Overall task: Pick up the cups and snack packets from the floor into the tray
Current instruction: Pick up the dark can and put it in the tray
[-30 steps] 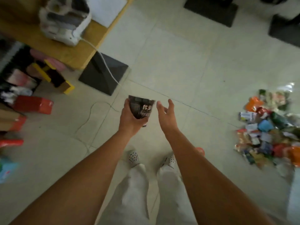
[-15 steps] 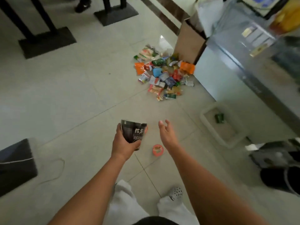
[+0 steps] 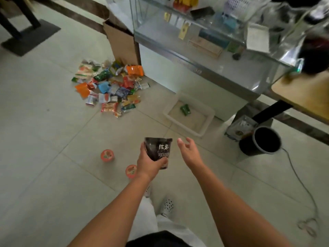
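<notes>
— Since half a second ago, what moves?
— View swings: two orange cups show, not one, the near orange cup (image 3: 131, 171) and far orange cup (image 3: 107, 155), both left of the tray (image 3: 208, 122).
— Counts?
— Three cups. One green packet (image 3: 185, 109) lies inside the tray, and a packet pile (image 3: 110, 86) sits farther left. The left hand (image 3: 148, 164) has its grip curled round the black cup (image 3: 157, 150), short of the tray. The right hand (image 3: 189, 153) is spread and empty. Pale tiled floor (image 3: 53, 157), glass counter (image 3: 195, 72) behind the tray.

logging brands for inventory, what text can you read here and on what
"陈薯": white characters on the black cup that the left hand grips; slightly blurred, so a likely reading.
Smaller line beneath it on the same cup: too blurred to read.
Snack packets, orange cups, cards in the glass case: print too small or blurred.
</notes>
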